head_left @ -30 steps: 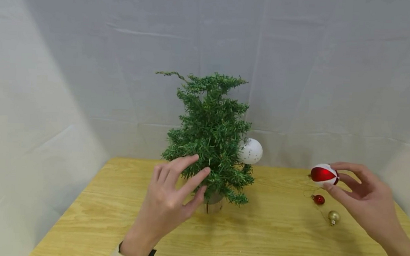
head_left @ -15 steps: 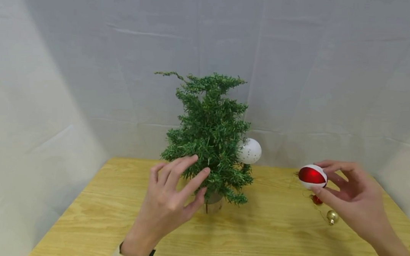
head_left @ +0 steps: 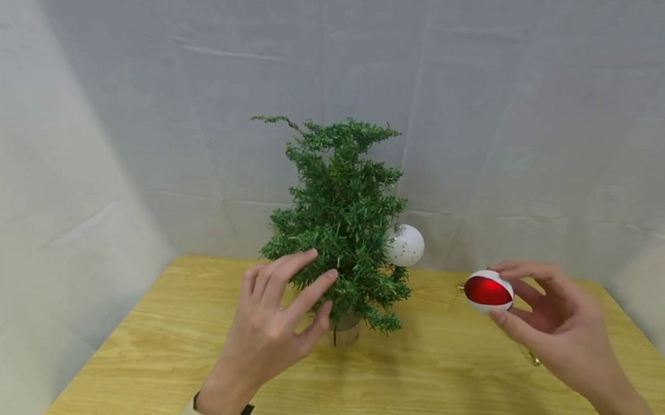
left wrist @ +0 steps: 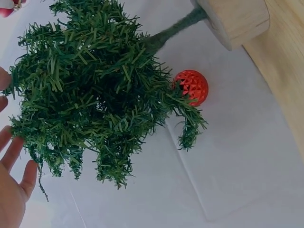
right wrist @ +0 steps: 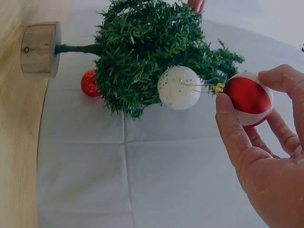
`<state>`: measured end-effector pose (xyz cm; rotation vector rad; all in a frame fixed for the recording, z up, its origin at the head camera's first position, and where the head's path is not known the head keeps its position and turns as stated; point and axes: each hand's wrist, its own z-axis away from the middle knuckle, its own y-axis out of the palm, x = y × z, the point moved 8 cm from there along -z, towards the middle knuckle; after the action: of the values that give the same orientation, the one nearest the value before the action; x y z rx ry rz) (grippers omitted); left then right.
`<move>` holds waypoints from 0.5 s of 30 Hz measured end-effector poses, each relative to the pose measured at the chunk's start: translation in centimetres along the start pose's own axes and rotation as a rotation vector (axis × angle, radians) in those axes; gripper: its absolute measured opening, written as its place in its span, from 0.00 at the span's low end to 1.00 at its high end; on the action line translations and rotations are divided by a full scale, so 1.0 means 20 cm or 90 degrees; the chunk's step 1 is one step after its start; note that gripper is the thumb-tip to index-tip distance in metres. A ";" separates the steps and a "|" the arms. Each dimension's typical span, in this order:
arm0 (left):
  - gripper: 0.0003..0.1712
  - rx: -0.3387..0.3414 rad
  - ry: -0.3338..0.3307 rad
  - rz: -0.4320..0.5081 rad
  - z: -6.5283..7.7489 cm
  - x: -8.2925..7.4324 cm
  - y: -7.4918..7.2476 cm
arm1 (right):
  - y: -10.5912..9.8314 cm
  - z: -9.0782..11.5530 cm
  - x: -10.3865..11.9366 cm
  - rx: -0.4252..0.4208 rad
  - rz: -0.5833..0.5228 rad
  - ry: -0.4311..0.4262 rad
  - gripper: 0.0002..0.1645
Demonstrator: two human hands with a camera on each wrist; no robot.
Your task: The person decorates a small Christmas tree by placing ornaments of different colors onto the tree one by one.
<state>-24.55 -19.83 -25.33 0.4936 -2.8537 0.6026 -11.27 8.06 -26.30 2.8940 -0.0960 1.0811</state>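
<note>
From my head view, my right hand [head_left: 561,335] pinches the red-and-white glossy round ornament [head_left: 489,291] above the bench [head_left: 430,385], toward its far right corner. The small green artificial tree [head_left: 343,214] stands near the middle of the far edge, so it lies to the left of those fingers, with a bare gap between. The ornament's axis runs nearly level, its gold cap [head_left: 461,288] aimed left at the branches; the white speckled ball [head_left: 406,245] hangs on that near side of the tree, directly along the way. My left hand [head_left: 275,310] is the nearer one to the tree, its fingers spread loosely, holding nothing, before the lower left branches. From my left wrist, those fingertips sit right by the greenery, though I can't tell if they touch; a red faceted ball [left wrist: 192,88] shows at the lower branches, close to the round wooden base [left wrist: 240,21]. From my right wrist, thumb and forefinger clasp the ornament near its cap, leaving the thin wire loop [right wrist: 194,85] free and pointing treeward. There it crosses the white ball only by line of sight, I judge, as the head view shows them apart.
</note>
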 end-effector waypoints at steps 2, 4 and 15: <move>0.17 -0.007 -0.003 0.009 -0.01 0.00 0.00 | 0.02 0.00 0.00 0.004 0.010 0.010 0.35; 0.17 -0.016 -0.005 0.020 -0.01 -0.01 -0.01 | 0.04 -0.01 0.00 0.011 0.021 0.019 0.35; 0.15 -0.043 -0.003 0.062 -0.04 -0.09 -0.01 | 0.17 -0.03 0.01 0.066 0.016 0.002 0.35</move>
<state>-22.68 -19.07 -24.99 0.3482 -2.9048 0.5183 -11.73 4.74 -25.67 2.9894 -0.0795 1.1278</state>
